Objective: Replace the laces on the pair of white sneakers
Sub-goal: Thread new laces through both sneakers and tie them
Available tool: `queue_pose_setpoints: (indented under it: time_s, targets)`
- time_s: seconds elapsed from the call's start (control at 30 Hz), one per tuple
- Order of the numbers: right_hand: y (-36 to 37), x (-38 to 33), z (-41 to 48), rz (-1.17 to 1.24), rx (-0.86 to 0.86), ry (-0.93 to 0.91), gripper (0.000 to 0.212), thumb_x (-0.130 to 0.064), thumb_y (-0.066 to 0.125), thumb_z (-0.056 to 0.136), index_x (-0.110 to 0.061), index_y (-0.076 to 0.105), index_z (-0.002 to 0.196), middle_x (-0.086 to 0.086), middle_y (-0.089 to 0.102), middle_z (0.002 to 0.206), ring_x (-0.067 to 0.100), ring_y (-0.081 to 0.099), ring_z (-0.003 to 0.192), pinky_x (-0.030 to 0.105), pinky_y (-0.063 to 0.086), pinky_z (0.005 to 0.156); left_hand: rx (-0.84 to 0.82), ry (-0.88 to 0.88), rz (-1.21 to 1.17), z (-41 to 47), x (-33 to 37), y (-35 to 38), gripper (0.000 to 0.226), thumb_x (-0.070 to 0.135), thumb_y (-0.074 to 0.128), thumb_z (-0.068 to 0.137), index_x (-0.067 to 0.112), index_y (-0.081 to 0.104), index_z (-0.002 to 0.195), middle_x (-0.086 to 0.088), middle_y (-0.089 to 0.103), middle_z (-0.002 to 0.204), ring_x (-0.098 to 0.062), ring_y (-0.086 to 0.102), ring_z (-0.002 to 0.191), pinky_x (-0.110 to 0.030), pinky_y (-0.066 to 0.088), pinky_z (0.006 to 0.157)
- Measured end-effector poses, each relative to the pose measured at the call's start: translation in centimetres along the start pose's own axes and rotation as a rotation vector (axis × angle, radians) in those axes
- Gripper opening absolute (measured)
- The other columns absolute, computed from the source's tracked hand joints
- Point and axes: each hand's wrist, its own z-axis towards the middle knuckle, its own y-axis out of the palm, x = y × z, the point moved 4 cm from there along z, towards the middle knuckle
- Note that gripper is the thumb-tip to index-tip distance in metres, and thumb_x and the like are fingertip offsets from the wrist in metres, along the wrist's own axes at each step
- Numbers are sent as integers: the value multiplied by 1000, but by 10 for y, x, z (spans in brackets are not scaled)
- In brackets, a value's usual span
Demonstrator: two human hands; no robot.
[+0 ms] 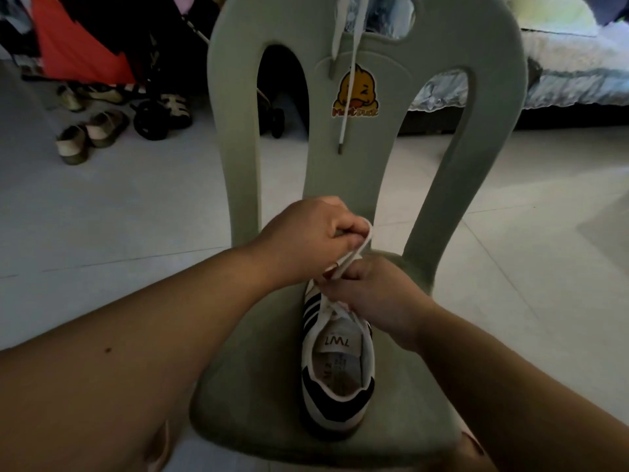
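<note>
A white sneaker (337, 376) with black stripes and a dark heel patch stands on the seat of a green plastic chair (258, 396), heel toward me. My left hand (306, 240) grips a loop of white lace (360, 248) above the shoe's front. My right hand (367, 294) pinches the same lace low over the eyelets and covers the shoe's toe end. A second white lace (347, 107) hangs over the chair back, its tip dangling past a yellow duck sticker (355, 93). Only one sneaker is in view.
Several shoes (92, 134) and black stroller wheels (153, 120) lie on the pale tiled floor at the back left, under hanging clothes. A bed with a frilled cover (561, 80) fills the back right. Open floor lies on both sides of the chair.
</note>
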Motion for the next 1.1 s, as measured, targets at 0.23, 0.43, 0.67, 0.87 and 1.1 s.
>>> queue_pose_setpoints:
  time_s: [0.23,0.43,0.67,0.87,1.1]
  targets:
    - [-7,26,0,718,-20,233,22,-16,51,94,1,65,93,16,68,82,23,63,72,36,51,71,-126,-88,-116,-6,-1,15,8,33,59,89,35,57,82,16,55,86,3,50,76,-23,38,67]
    - [-13,36,-3,600,34,238,18,-20,61,91,-3,66,94,11,68,78,16,61,63,30,52,65,-302,-191,-191,-35,-15,41,18,38,52,94,29,61,81,9,61,73,0,55,63,-22,43,60]
    - [-12,20,-5,-143,80,-91,31,-19,69,85,-36,66,111,-13,70,79,-2,65,73,8,46,63,-202,-426,-431,-42,-28,39,25,32,62,89,21,64,67,10,57,51,0,50,47,-17,41,50]
    - [-16,12,-3,-401,104,-112,15,-32,57,93,-26,71,91,-7,67,80,7,62,73,21,49,64,-210,-343,-359,-38,-27,31,18,33,63,88,22,67,75,7,62,63,-4,57,60,-26,48,62]
    - [-12,21,-2,407,-141,101,27,-1,58,89,-19,68,106,5,72,96,16,69,86,33,57,77,-239,-385,-352,-38,-29,35,19,28,55,94,24,65,79,3,63,70,-14,59,67,-35,51,67]
